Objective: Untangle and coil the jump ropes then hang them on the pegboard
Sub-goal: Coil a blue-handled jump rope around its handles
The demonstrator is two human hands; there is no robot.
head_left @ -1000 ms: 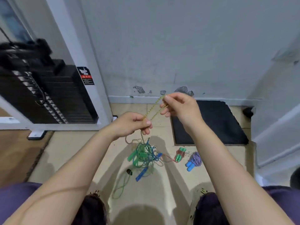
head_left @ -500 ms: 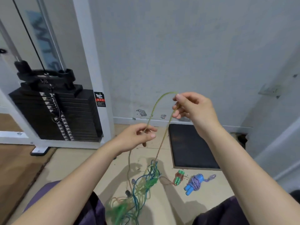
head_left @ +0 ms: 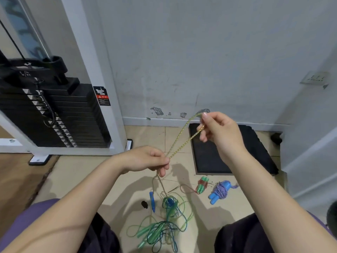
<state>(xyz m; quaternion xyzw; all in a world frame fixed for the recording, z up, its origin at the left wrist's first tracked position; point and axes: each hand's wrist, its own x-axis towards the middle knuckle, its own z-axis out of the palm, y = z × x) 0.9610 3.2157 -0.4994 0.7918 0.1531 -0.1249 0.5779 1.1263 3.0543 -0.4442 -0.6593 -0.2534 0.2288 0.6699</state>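
You hold a yellow-green speckled rope (head_left: 184,137) doubled into a narrow loop. Your right hand (head_left: 219,133) pinches the bend of the loop between thumb and fingertips, raised in front of the wall. Your left hand (head_left: 145,158) grips both strands lower down, fingers curled round them. The two strands run taut and nearly side by side between the hands. Below your left hand the rope drops slack to the floor (head_left: 87,172).

It ends in a tangled pile (head_left: 164,225) of thin green and blue ropes between your knees, loops overlapping; individual ropes cannot be separated by eye. A blue handle (head_left: 152,201) lies just left of the pile, with a small black object (head_left: 144,204) beside it. To the right, apart from the pile: a small bundle with green handles (head_left: 201,187) wound in red cord, and a bundle with blue handles (head_left: 219,192) wrapped in purple-and-white rope.

Floor is beige tile; a wood-tone strip runs at far left. A black mat (head_left: 228,152) lies against the wall (head_left: 200,52), behind your right hand. Wall is pale grey, paint chipped near the skirting. At left stands a white-framed weight stack (head_left: 54,115) with black plates and a warning label (head_left: 102,95).
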